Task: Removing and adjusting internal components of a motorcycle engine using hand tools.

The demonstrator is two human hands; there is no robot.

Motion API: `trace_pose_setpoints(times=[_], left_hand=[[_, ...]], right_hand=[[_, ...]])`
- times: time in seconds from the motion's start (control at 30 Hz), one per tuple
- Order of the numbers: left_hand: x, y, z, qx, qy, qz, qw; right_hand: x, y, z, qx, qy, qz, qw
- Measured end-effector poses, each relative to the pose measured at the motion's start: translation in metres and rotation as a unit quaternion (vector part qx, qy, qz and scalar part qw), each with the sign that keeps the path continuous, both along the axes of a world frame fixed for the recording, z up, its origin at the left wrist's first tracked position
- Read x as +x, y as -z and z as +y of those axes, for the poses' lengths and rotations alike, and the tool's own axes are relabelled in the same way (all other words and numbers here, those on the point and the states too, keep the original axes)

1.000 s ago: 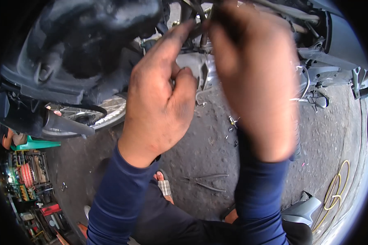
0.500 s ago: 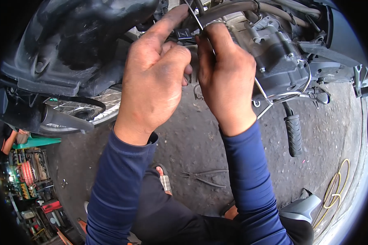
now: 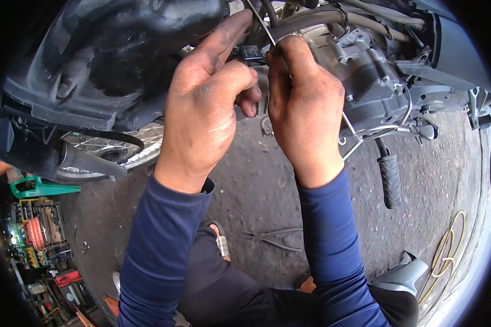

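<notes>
My right hand (image 3: 308,106) is closed around a thin metal rod (image 3: 261,23). The rod slants up and left out of the fist, and its lower part is hidden in my fingers. Beside it, my left hand (image 3: 202,117) has its upper fingers stretched toward the rod's upper end, with the lower fingers curled. I see nothing held in it. The left fingertips look close to the rod, but contact is unclear. Between the hands sits a small black square part (image 3: 250,53) on the motorcycle. The engine (image 3: 365,87) is just right of my right hand.
A black plastic body panel (image 3: 120,60) and a spoked wheel (image 3: 147,141) are at the left. A rubber-covered pedal (image 3: 389,180) juts out at the right. Pliers (image 3: 278,237) lie on the ground, with a yellow cord (image 3: 447,250) at right and a toolbox (image 3: 43,240) at lower left.
My left hand's upper fingers have straightened and spread a little from the thumb. My right hand has shifted slightly down, still gripping the rod. The view has moved slightly.
</notes>
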State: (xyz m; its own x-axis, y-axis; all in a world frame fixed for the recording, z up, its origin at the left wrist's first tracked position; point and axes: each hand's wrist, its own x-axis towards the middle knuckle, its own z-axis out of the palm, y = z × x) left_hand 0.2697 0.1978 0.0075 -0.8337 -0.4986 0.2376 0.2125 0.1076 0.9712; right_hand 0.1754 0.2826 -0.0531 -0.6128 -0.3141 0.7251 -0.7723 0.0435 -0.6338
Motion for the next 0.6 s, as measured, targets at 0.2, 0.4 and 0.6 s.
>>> trace_pose_setpoints(times=[0.2, 0.4, 0.6], left_hand=[[0.0, -0.005, -0.001, 0.061, 0.032, 0.056, 0.996], [-0.002, -0.006, 0.0, -0.02, -0.002, -0.015, 1.0], [-0.001, -0.004, -0.007, 0.044, 0.005, 0.01, 0.999]], right_hand=[[-0.031, -0.072, 0.026, 0.114, -0.009, 0.131, 0.985], [-0.008, -0.063, 0.022, 0.14, 0.019, -0.008, 0.99], [0.0, 0.01, -0.005, -0.009, -0.018, -0.016, 1.0]])
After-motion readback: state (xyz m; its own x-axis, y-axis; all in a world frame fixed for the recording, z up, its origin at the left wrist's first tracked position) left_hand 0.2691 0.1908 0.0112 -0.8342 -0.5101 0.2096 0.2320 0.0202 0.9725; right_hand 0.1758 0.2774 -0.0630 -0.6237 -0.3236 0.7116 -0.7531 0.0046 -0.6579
